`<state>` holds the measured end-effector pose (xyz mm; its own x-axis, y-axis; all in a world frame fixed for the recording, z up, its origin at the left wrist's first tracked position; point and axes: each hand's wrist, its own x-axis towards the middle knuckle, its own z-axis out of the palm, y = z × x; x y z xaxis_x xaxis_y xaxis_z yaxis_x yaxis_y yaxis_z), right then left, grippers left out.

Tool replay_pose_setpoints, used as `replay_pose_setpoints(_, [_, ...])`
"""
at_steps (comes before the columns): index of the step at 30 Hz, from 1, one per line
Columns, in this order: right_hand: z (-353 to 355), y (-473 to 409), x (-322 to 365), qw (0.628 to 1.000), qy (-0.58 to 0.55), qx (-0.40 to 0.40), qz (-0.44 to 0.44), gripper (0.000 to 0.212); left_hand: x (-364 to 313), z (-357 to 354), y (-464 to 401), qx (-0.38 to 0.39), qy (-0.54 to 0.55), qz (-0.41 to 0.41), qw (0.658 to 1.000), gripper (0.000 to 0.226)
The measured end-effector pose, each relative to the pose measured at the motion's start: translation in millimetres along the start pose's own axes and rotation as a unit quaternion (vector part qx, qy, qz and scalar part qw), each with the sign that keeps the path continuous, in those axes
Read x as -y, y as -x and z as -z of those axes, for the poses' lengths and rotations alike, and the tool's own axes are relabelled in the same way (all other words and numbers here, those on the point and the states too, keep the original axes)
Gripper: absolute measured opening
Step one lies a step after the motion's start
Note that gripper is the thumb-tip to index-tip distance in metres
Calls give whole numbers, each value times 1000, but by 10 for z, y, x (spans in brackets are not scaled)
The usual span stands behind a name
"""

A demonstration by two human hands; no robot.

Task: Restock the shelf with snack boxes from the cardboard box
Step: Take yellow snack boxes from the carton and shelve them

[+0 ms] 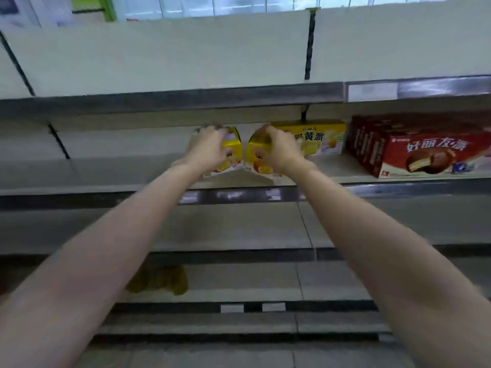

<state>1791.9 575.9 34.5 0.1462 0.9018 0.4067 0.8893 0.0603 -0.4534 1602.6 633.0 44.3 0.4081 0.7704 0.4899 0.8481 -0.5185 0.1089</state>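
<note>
Nearest, two bare forearms reaching up and forward from the lower corners. Beyond them, tiers of pale grey metal shelving [239, 229], mostly bare. On the shelf at hand height, far right, a large red cardboard snack box with a chocolate pie picture [425, 155], upright, facing out, with more red boxes lined up behind it. Just left of it, an upright yellow cardboard snack box with a cake picture [321, 140]. Further left, two tilted yellow snack boxes meeting in an inverted V: left yellow box [232, 152] leaning right, right yellow box [256, 155] leaning left, top corners nearly touching, bottoms apart on the shelf. Left hand [210, 147] over the left box, fingers [212, 130] curled round its top edge. Right hand [281, 147] likewise gripping the top of the right box. Two tiers lower, a blurred yellowish packet [164, 280], kind unclear.
</note>
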Motion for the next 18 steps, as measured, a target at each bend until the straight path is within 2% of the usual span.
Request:
replay_pose_setpoints(4, [-256, -376, -142, 997, 28, 64, 24, 40, 200, -330, -319, 33, -17, -17, 999, 49])
replay_pose_setpoints(7, [-513, -585, -230, 986, 109, 94, 80, 53, 306, -626, -393, 97, -27, -43, 994, 60])
replay_pose_setpoints(9, [-617, -694, -275, 972, 176, 85, 127, 70, 360, -775, -436, 82, -47, -42, 995, 71])
replay_pose_setpoints(12, [-658, -862, -321, 971, 180, 88, 131, 82, 443, -886, -515, 70, -49, -24, 996, 91])
replay_pose_setpoints(14, [-712, -979, -327, 973, 169, 86, 131, 79, 500, -913, -565, 67, -58, -12, 996, 94])
replay_pose_setpoints(18, [-847, -1124, -336, 961, 222, 48, 155, 71, 613, -971, -648, 49, -69, 1, 996, 89])
